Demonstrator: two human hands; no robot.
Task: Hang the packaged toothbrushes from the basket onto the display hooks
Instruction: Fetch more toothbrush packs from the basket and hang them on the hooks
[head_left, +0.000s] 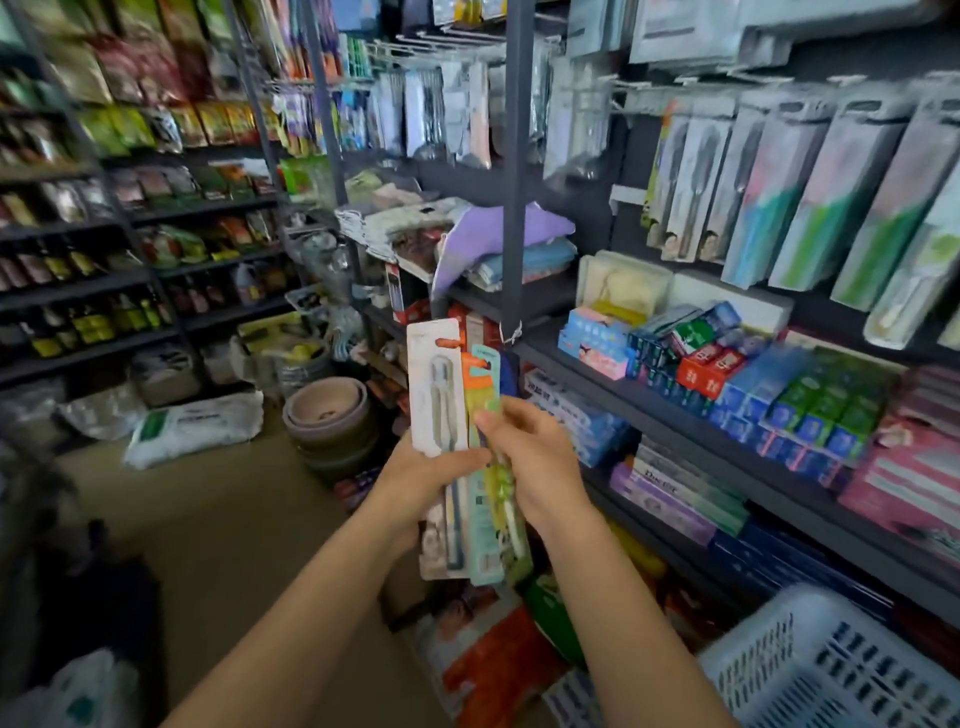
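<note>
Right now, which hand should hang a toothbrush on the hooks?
Right hand: it pinches the green toothbrush pack and is nearer the display hooks. Left hand holds the rest.

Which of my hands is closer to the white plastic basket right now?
Right. Your right hand holds the toothbrush packs up and left of the basket; your left hand grips them from the far side, farther away.

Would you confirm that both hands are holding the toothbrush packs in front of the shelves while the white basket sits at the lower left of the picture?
Not quite: the white basket sits at the lower right, as the head view shows. The rest stands: the left hand and right hand both hold the toothbrush packs in front of the shelves.
</note>
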